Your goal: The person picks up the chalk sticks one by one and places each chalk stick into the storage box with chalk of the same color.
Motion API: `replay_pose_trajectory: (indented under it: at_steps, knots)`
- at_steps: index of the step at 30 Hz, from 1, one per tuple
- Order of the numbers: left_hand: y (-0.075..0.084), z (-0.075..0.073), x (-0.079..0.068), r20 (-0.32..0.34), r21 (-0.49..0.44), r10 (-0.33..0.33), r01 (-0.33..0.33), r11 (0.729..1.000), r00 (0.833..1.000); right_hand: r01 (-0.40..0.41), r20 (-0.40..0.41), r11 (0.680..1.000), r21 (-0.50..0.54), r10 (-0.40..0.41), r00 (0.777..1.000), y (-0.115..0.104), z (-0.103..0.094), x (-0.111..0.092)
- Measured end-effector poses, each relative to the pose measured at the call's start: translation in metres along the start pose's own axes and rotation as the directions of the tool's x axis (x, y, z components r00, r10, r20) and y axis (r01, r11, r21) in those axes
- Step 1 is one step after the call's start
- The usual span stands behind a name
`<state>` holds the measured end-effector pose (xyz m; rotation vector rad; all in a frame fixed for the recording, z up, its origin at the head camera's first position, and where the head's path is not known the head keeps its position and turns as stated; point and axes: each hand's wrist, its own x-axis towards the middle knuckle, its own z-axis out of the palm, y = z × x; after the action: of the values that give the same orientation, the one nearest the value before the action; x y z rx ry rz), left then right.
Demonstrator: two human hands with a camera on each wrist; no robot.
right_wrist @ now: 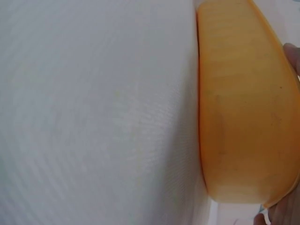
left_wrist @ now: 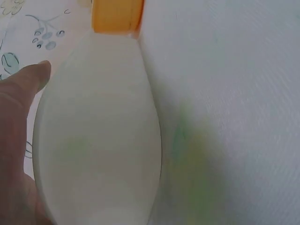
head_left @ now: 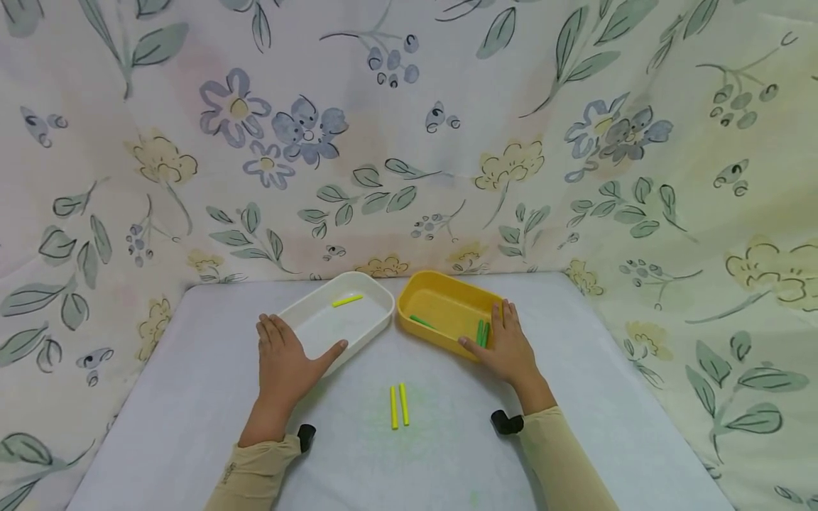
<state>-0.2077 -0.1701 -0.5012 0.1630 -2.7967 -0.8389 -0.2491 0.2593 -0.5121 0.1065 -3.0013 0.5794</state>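
My left hand holds the near end of a white tray, the fingers along its left side and the thumb over the right rim. One yellow chalk stick lies inside it. My right hand grips the near right end of a yellow tray, its thumb over the rim. Green chalk sticks lie in that tray, one apart from two near the hand. Two yellow chalk sticks lie side by side on the cloth between the forearms.
A white cloth with faint green and yellow smudges covers the table. Behind it hangs a floral curtain, close to the trays' far ends. Black devices sit at both wrists. The trays stand nearly touching in the middle.
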Motion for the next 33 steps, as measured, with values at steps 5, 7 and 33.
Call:
replay_pose_trajectory:
  at_steps: [5,7,33]
  knots:
    - [-0.005,0.005,0.000,-0.014,0.027,-0.029,0.029,0.999,0.999,0.003,0.006,1.000,-0.005,-0.003,1.000,-0.003,0.001,0.000]
    - [-0.006,0.006,0.000,-0.011,0.033,-0.030,0.031,0.999,0.999,-0.001,0.008,1.000,-0.005,0.001,1.000,-0.003,0.001,0.000]
    - [0.000,0.006,0.001,-0.002,0.121,-0.035,0.035,0.992,0.999,0.005,0.051,1.000,-0.017,-0.005,0.999,-0.007,-0.009,0.000]
